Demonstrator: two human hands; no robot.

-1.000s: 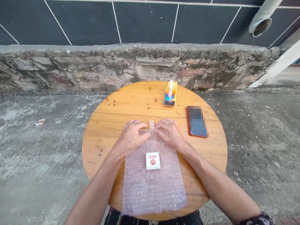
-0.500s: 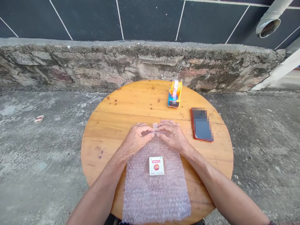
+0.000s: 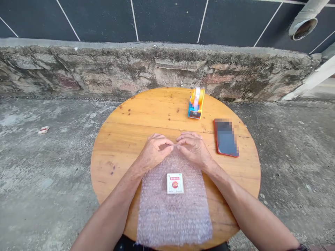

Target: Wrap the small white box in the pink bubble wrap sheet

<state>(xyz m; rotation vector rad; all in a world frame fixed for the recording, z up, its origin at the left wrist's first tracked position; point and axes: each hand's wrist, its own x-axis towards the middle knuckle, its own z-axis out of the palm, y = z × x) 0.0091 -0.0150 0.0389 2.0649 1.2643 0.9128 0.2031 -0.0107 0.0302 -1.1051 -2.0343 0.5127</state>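
Stretching across the top of my view, a dark wall (image 3: 99, 21) marked with pale lines rose above a rough stone base (image 3: 162, 69). Grey concrete floor (image 3: 39, 181) spread out on both sides of the round wooden table (image 3: 115, 139) in front of me. Over its near half lay a sheet of clear bubble wrap (image 3: 172, 218), flat for most of its length and reaching the table's near rim.

My left hand (image 3: 155, 150) had the far edge of that sheet pinched between thumb and forefinger, and my right hand (image 3: 195, 150) gripped it the same way just beside, the fingertips of the two nearly meeting. My forearms came in on either side of the sheet.

To the right of my right hand, apart from it, lay a phone (image 3: 227, 139) in a red case, its screen partly blurred into squares. Beyond my hands, a yellow and blue tape dispenser (image 3: 195, 104) stood near the table's far rim. Nearer to me, a square white box (image 3: 175, 183) rested around the middle of the wrap, touched by neither hand; its upper face carried a red band, the lettering too small to read, above a round red picture. A pale and red scrap (image 3: 44, 129) lay on the floor, well left of the table.
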